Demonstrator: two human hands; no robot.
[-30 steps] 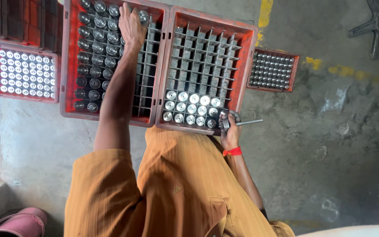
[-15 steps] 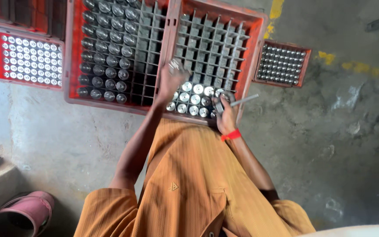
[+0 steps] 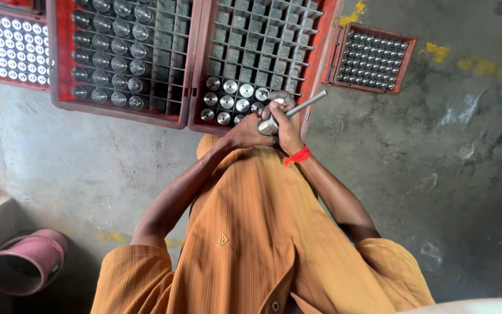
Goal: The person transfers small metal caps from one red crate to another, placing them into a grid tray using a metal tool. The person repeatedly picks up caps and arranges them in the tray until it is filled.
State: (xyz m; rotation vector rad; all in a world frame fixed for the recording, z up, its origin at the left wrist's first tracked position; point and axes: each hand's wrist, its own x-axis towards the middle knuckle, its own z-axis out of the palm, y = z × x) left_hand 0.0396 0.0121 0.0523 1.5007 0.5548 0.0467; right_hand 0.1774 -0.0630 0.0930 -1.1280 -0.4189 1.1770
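My two hands meet over the near edge of the right red crate (image 3: pixel 321 35). My left hand (image 3: pixel 244 135) grips a short metal cylinder (image 3: pixel 268 125) from the left. My right hand (image 3: pixel 289 125), with a red thread on its wrist, closes on a thin metal rod (image 3: pixel 308 103) that sticks out up and to the right, its inner end at the cylinder. Just beyond my fingers, the crate's near cells hold two rows of similar shiny cylinders (image 3: pixel 228 96). My orange shirt fills the lower part of the view.
A second red divider crate (image 3: pixel 59 70) on the left holds several cylinders in its left columns. Small red trays of small metal pieces lie far left (image 3: pixel 7 52) and far right (image 3: pixel 373 58). A pink bucket (image 3: pixel 24 264) stands at the lower left on the concrete floor.
My left hand came back from deep in the left crate to the right crate's near edge and joined my right hand, now with a cylinder in it. The right hand kept the rod.
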